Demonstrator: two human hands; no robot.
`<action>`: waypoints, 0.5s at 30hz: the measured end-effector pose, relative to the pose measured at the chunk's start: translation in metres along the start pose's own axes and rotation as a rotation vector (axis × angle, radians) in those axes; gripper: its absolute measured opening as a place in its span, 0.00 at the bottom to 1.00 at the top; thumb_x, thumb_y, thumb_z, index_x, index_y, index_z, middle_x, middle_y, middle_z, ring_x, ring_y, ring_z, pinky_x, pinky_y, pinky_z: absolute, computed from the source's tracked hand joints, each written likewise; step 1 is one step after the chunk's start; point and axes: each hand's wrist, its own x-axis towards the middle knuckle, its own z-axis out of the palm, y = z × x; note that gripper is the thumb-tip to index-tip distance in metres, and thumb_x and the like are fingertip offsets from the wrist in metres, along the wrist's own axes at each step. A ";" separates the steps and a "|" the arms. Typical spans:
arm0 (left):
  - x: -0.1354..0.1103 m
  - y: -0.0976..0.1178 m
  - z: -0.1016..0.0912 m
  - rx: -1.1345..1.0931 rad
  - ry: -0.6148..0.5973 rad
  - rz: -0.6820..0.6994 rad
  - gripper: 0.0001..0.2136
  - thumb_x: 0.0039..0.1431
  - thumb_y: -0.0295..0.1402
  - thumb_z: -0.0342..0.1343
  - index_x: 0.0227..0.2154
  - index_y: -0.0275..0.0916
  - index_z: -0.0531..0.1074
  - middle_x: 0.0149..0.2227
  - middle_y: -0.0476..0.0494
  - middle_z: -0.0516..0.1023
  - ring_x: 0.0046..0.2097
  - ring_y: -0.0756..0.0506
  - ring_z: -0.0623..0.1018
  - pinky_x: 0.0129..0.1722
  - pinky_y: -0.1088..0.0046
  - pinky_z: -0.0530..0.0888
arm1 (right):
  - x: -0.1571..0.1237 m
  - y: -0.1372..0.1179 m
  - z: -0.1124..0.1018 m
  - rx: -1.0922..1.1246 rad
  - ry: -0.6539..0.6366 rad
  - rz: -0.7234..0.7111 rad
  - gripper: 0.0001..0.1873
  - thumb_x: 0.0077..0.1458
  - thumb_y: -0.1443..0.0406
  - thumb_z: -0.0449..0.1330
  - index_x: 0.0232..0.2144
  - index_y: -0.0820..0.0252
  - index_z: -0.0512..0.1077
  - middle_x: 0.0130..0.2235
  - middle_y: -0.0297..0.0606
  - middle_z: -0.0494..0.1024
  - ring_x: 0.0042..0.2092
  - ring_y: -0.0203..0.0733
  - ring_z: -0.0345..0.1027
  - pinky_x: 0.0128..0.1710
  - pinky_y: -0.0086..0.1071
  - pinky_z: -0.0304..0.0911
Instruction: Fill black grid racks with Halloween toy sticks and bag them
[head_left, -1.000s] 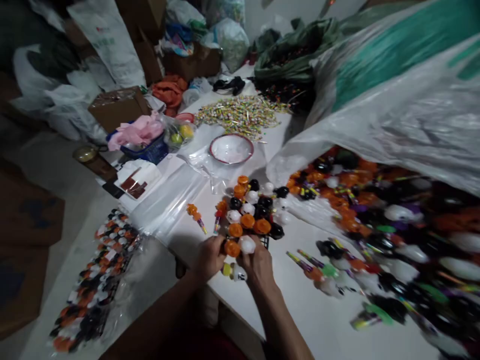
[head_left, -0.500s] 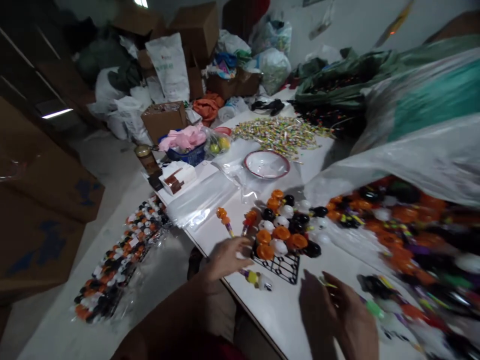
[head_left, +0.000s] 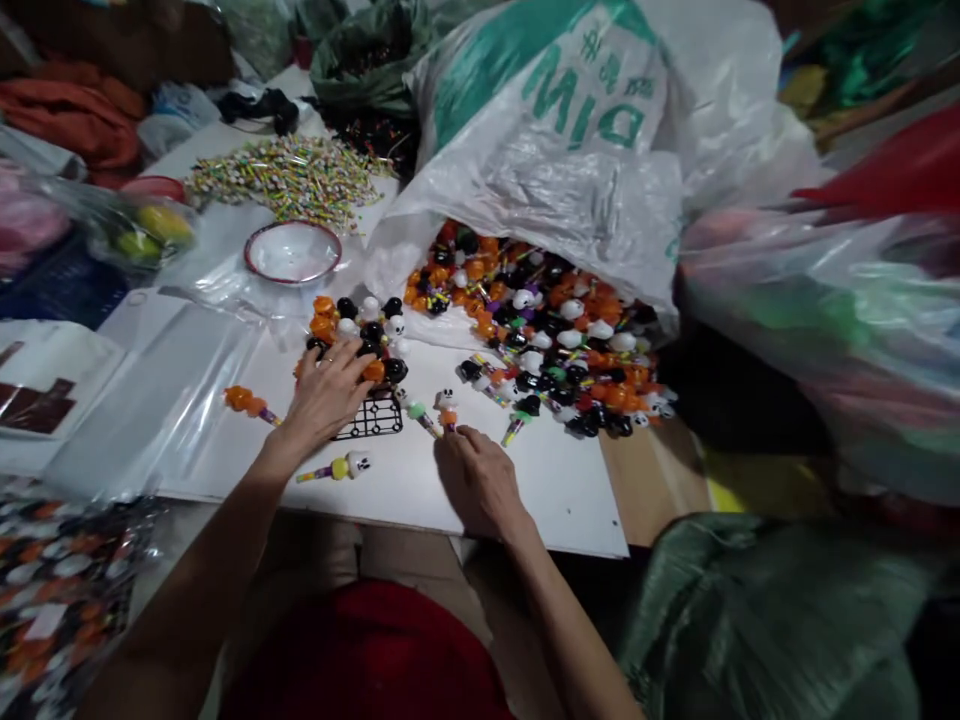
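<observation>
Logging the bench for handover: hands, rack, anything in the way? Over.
Left hand at sticks on the rack. Right hand at an orange-and-white stick, grip unclear. Yellow stick lying loose nearside of rack.

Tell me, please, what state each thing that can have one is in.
White bowl with red rim: upright.
Black plastic grid rack: partly filled, front cells bare.
White plastic sack with green print: open, figure-topped tubes in its mouth.
Yellow-banded tube with white skull head: lying on its side.
Left hand: spread over the rack's figures.
Right hand: at an orange-banded, skull-headed tube; grip unclear.
</observation>
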 end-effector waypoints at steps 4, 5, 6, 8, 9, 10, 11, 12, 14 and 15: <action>-0.001 -0.006 -0.005 -0.077 0.030 -0.029 0.16 0.67 0.34 0.48 0.53 0.38 0.72 0.61 0.35 0.70 0.64 0.36 0.67 0.62 0.48 0.61 | 0.023 0.004 0.003 0.164 0.029 0.368 0.19 0.62 0.64 0.55 0.54 0.59 0.69 0.43 0.45 0.80 0.40 0.47 0.73 0.37 0.33 0.60; -0.002 -0.007 -0.011 -0.114 0.061 -0.025 0.16 0.67 0.36 0.48 0.53 0.37 0.72 0.61 0.35 0.70 0.63 0.37 0.68 0.62 0.49 0.62 | 0.030 0.004 0.003 0.238 0.055 0.414 0.19 0.61 0.64 0.56 0.54 0.59 0.69 0.40 0.44 0.80 0.38 0.46 0.73 0.35 0.33 0.60; -0.003 -0.009 -0.017 -0.159 0.105 -0.025 0.16 0.68 0.37 0.48 0.53 0.37 0.71 0.61 0.36 0.70 0.63 0.38 0.68 0.62 0.51 0.63 | 0.036 0.004 0.002 0.334 0.090 0.439 0.19 0.60 0.62 0.56 0.53 0.60 0.69 0.37 0.42 0.80 0.36 0.45 0.73 0.34 0.33 0.60; -0.008 -0.010 -0.029 -0.231 0.195 -0.042 0.18 0.69 0.39 0.45 0.56 0.38 0.69 0.62 0.38 0.70 0.63 0.41 0.68 0.63 0.55 0.63 | 0.043 0.001 0.001 0.572 0.188 0.436 0.21 0.58 0.58 0.57 0.52 0.62 0.70 0.32 0.39 0.79 0.32 0.43 0.71 0.33 0.32 0.60; -0.010 -0.010 -0.033 -0.238 0.218 -0.055 0.19 0.69 0.40 0.45 0.57 0.39 0.68 0.62 0.39 0.69 0.64 0.42 0.67 0.64 0.56 0.63 | 0.046 -0.004 0.001 0.691 0.235 0.400 0.22 0.57 0.56 0.58 0.51 0.62 0.70 0.31 0.37 0.78 0.31 0.42 0.70 0.32 0.32 0.61; -0.013 -0.009 -0.035 -0.220 0.209 -0.060 0.19 0.69 0.40 0.44 0.58 0.41 0.67 0.63 0.40 0.68 0.65 0.42 0.65 0.65 0.56 0.61 | 0.049 -0.010 0.003 0.793 0.263 0.338 0.23 0.56 0.55 0.58 0.49 0.62 0.71 0.31 0.37 0.77 0.30 0.41 0.69 0.31 0.31 0.61; -0.016 -0.006 -0.035 -0.183 0.169 -0.054 0.19 0.69 0.39 0.44 0.59 0.41 0.66 0.64 0.41 0.67 0.66 0.41 0.64 0.66 0.54 0.58 | 0.052 -0.020 0.006 0.868 0.271 0.255 0.21 0.55 0.55 0.59 0.47 0.61 0.72 0.31 0.36 0.77 0.30 0.40 0.68 0.31 0.31 0.62; -0.018 -0.004 -0.033 -0.137 0.106 -0.040 0.19 0.69 0.38 0.44 0.59 0.42 0.66 0.65 0.41 0.66 0.67 0.40 0.62 0.67 0.51 0.55 | 0.056 -0.031 0.011 0.910 0.263 0.170 0.19 0.54 0.55 0.59 0.44 0.61 0.73 0.32 0.36 0.77 0.30 0.40 0.68 0.32 0.31 0.63; -0.020 0.003 -0.025 -0.064 -0.006 -0.031 0.20 0.69 0.35 0.43 0.60 0.42 0.65 0.65 0.39 0.65 0.68 0.39 0.61 0.67 0.47 0.52 | 0.067 -0.056 0.026 0.918 0.202 0.066 0.13 0.52 0.58 0.58 0.36 0.60 0.74 0.31 0.37 0.76 0.31 0.41 0.68 0.33 0.32 0.63; -0.021 0.006 -0.020 -0.046 -0.039 -0.042 0.20 0.69 0.33 0.42 0.61 0.41 0.64 0.65 0.39 0.65 0.67 0.39 0.62 0.67 0.47 0.51 | 0.074 -0.066 0.033 0.905 0.166 0.058 0.10 0.51 0.59 0.58 0.32 0.60 0.73 0.30 0.38 0.76 0.31 0.42 0.68 0.33 0.33 0.64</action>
